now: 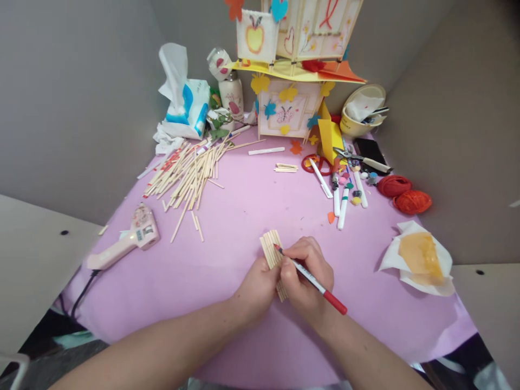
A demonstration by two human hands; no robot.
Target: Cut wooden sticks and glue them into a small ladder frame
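Note:
My left hand (260,284) grips a small flat panel of wooden sticks (270,241) laid side by side, tilted a little above the purple tabletop. Pinched in the fingers of my right hand (311,271) is a red marker (314,281) with a white barrel and a red end. Its tip rests at or just over the upper part of the sticks; whether it touches I cannot tell. The two hands meet at the panel's middle, and my fingers cover part of it.
A pile of loose sticks (195,173) and a pink glue gun (125,238) lie to the left. Markers (343,207), pliers (361,160) and red yarn (410,200) are at the right. A decorated stick house (288,108) stands at the back, beside a tissue pack (189,108).

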